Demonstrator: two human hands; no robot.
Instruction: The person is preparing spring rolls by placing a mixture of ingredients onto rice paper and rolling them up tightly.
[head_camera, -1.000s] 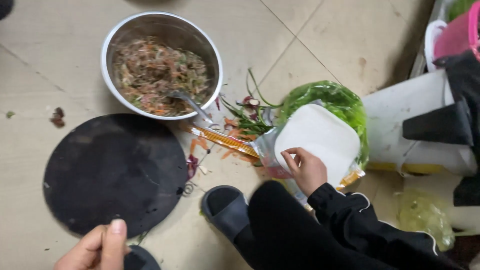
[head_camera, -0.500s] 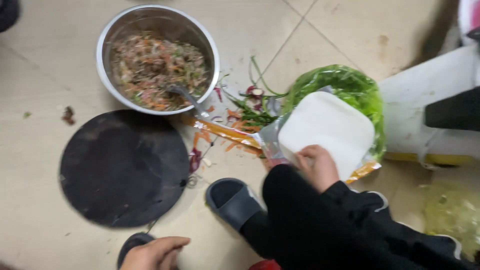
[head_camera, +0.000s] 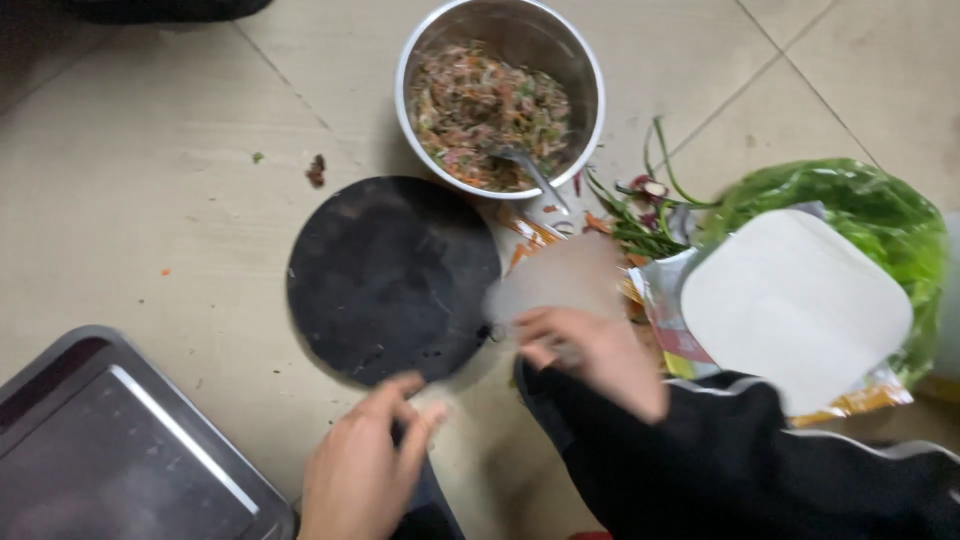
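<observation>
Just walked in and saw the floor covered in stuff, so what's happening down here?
A person is working on the tiled floor. Their right hand holds a thin pale wrapper sheet, blurred in motion, beside the stack of white wrappers lying on a packet. The left hand is at the near edge of a round black board. Behind it stands a metal bowl of shredded filling with a spoon in it. A dark tray sits at the lower left.

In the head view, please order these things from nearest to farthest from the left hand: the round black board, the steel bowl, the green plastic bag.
From the left hand:
1. Round black board, just above the fingertips, nearly touching.
2. Steel bowl, farther up, beyond the board's top edge.
3. Green plastic bag, far to the right, past the right hand.
</observation>
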